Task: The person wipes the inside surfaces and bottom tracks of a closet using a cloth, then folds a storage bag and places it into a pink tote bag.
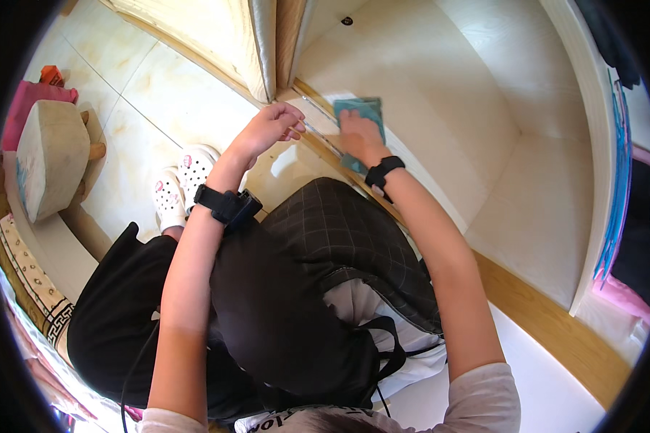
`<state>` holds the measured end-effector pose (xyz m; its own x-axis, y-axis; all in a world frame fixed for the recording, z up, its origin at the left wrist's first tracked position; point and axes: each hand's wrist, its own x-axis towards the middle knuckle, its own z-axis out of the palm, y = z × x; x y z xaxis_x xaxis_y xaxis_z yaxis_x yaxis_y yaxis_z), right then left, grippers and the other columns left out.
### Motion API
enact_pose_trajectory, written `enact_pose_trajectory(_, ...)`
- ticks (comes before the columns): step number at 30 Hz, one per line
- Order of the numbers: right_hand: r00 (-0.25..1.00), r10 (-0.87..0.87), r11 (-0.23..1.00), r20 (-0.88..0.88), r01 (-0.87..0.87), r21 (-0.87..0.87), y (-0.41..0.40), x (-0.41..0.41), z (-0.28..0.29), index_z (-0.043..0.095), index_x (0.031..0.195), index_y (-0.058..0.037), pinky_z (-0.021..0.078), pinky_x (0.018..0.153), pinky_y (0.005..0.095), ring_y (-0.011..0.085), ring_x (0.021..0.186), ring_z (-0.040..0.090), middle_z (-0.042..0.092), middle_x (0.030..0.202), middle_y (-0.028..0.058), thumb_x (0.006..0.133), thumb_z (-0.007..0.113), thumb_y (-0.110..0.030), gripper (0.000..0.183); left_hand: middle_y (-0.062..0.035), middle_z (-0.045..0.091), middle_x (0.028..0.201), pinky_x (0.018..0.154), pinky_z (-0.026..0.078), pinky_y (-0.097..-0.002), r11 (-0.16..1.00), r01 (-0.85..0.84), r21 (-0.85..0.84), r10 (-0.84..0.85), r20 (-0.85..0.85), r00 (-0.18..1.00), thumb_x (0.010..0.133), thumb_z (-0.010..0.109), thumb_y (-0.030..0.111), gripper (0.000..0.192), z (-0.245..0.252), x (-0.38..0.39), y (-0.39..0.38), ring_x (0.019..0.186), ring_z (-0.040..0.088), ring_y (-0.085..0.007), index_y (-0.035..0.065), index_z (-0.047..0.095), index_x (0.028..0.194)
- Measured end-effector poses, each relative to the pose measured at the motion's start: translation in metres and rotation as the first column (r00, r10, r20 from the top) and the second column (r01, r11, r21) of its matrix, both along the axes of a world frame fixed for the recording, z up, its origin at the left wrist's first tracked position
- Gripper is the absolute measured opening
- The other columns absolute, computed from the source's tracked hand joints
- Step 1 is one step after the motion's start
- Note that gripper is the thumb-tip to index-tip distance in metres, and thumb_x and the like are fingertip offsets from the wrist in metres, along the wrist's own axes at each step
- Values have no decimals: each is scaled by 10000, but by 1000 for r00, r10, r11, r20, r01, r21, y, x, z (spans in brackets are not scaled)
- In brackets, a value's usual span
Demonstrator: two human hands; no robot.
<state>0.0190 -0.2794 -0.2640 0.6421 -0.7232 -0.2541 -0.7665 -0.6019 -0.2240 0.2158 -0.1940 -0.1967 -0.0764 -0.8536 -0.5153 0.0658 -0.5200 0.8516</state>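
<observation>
A folded teal cloth (pixel 376 111) lies on the pale floor of a wooden wardrobe compartment (pixel 439 108), close to its front edge. My right hand (pixel 362 135) presses flat on the cloth, which shows beyond the fingertips and beside the wrist. To the left, my left hand (pixel 273 127) hangs in the air with loosely curled fingers, near the sliding-door track (pixel 319 130), holding nothing that I can see. Both wrists carry black straps, the left one with a small black device. Behind the left hand stands a wooden door panel (pixel 206 43).
A low stool with a pale seat (pixel 54 157) stands at the left beside pink fabric (pixel 24 108). White dotted clogs (pixel 176 184) are on the tiled floor. Black and checked fabric (pixel 352 216) covers my lap. Blue hangers (pixel 617 184) are beyond the wardrobe's right partition (pixel 585 108).
</observation>
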Motion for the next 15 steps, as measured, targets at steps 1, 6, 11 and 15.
enact_pose_trajectory(1, 999, 40, 999, 28, -39, -31, 6, 12, 2, 460, 966, 5, 457, 636, 435, 354, 761, 565, 530, 905, 202, 715, 441, -62, 261, -28, 565, 844, 729, 417, -230, 1000, 5, -18, -5, -2, 1000, 883, 404, 221, 213, -2, 0, -3, 782, 540, -108, 50, 512, 950)
enact_pose_trajectory(6, 917, 248, 854, 314, -360, 376, 67, 82, 17, 433, 1020, 0, 437, 655, 424, 348, 770, 551, 515, 991, 214, 712, 393, -38, 314, -35, 566, 798, 690, 421, -218, 992, -118, -50, 118, -6, 993, 880, 412, 175, 195, 6, 5, 5, 723, 520, -101, 17, 522, 913)
enact_pose_trajectory(11, 968, -68, 933, 241, -24, 359, 39, 75, -12, 501, 928, 28, 430, 689, 404, 348, 832, 536, 563, 859, 205, 684, 413, -20, 263, -44, 556, 765, 686, 421, -222, 960, -210, -187, 213, -6, 977, 875, 416, 143, 177, 8, -13, -8, 714, 518, -107, -2, 515, 893)
enact_pose_trajectory(15, 704, -583, 582, 406, 12, 813, 18, 20, 48, 567, 923, 14, 444, 655, 307, 185, 711, 559, 603, 780, 81, 689, 409, -7, 282, -36, 542, 736, 671, 412, -222, 946, -205, -252, 226, 57, 972, 872, 411, 126, 168, -2, 3, 2, 686, 500, -104, -7, 513, 867)
